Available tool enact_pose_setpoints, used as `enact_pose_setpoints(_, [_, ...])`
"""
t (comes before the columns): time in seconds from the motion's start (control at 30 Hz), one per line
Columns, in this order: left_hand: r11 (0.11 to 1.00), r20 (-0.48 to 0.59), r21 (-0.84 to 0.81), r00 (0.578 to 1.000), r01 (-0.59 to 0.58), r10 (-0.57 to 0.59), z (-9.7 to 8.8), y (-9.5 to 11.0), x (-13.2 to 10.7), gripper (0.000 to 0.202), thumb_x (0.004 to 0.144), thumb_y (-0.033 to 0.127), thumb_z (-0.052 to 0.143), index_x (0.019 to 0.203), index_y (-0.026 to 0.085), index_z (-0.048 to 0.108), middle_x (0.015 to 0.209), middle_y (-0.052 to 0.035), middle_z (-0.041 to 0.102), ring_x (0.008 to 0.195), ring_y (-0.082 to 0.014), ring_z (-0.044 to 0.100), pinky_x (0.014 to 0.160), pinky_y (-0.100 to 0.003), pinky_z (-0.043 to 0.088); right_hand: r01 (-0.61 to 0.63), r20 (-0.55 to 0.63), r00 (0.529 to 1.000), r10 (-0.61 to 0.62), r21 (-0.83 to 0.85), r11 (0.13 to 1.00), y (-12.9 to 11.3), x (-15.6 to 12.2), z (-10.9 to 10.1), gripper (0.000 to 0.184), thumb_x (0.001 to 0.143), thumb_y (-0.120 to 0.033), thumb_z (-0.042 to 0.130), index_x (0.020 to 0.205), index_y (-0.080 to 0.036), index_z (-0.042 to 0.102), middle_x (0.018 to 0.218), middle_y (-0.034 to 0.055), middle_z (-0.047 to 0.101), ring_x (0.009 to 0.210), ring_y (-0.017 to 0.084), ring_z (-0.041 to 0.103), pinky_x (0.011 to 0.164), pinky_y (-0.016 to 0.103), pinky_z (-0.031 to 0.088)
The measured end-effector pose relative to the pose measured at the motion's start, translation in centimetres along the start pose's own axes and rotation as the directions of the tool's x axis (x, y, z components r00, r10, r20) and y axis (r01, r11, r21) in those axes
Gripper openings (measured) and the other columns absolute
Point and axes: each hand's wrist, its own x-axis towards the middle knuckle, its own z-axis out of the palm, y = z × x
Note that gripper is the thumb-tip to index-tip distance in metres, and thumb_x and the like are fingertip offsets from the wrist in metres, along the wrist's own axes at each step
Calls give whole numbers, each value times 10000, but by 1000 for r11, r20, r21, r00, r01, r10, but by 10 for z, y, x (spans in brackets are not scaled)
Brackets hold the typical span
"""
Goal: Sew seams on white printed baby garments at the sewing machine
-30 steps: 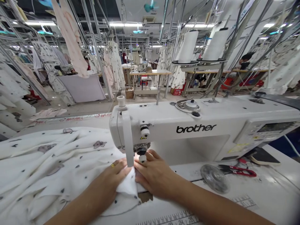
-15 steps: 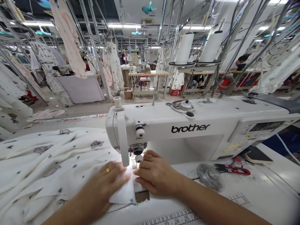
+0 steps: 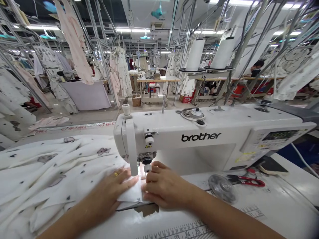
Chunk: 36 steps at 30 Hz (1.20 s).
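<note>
A white sewing machine marked "brother" stands before me, its lamp lighting the needle area. White fabric with small dark prints lies in folds to the left, and a plain white corner of it runs under the presser foot. On that fabric, left of the needle, my left hand rests flat with its fingers stretched out and a ring on one finger. Right of the needle, my right hand has curled fingers pinching the fabric's edge; the fingertips are partly hidden.
To the right lie a clear round disc and red-handled thread snips. A printed ruler scale runs along the table's front. Two white thread cones stand above the machine. Hanging garments and other workstations fill the background.
The plain fabric's near edge has moved forward toward the needle, uncovering more of the brown patch on the table. Both hands stay beside the needle, the left one shifting slightly.
</note>
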Motion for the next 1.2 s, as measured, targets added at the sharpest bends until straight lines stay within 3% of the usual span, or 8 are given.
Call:
enact_pose_setpoints(0.2, [985,-46,3,984,-171,171,-21,20,3,413,895,19,410,1218,218,572,1184,-55,655,1178,-212,559,1135,-443,357,150,-54,987,-151,-18,988,-3,0,-3,294,996,-317,467,809,-173,644,740,20,582,779,187,477,902,353,340])
enact_pose_setpoints(0.3, [981,-26,-30,981,-192,191,-26,29,3,330,928,33,396,1131,198,597,1049,-55,674,1026,-190,608,1095,-413,406,170,-74,983,-171,-11,985,-4,1,-1,281,997,-319,465,858,-171,659,731,24,580,775,193,478,887,350,347])
enact_pose_setpoints(0.4, [982,22,-61,984,-176,178,-24,32,2,348,930,39,401,1184,196,580,1030,-73,653,1022,-217,587,1016,-420,468,172,-27,985,-172,-3,985,-5,1,0,230,991,-336,501,969,-170,659,784,23,595,814,196,481,903,346,341])
enact_pose_setpoints(0.53, [986,16,-64,987,-157,158,-20,29,3,321,935,74,421,1188,197,576,1058,-81,633,1045,-242,574,960,-433,498,117,51,992,-115,-35,993,-6,1,0,186,981,-334,537,977,-180,640,836,18,591,863,195,470,941,340,312])
enact_pose_setpoints(0.73, [990,-53,-39,989,-138,136,-12,18,8,255,988,137,401,1167,216,564,1125,-73,636,1081,-251,571,913,-428,509,-26,55,998,29,-66,997,-7,4,-1,173,1018,-272,479,956,-209,628,854,2,582,774,164,453,1000,343,251])
enact_pose_setpoints(0.97, [987,-110,-62,983,-151,144,-8,11,6,322,980,92,373,1219,210,553,1192,-72,640,1130,-221,564,987,-393,482,-43,36,998,44,-17,999,-6,2,0,168,1012,-311,503,1080,-214,620,929,5,592,806,161,464,1070,340,205])
enact_pose_setpoints(1.2, [983,-139,-57,976,-176,167,-10,-1,12,352,963,71,395,1221,233,570,1145,-60,663,1127,-202,595,1014,-383,482,-125,36,992,125,-13,992,-8,3,-2,167,1008,-323,516,1080,-228,633,983,6,608,931,183,481,1075,326,194])
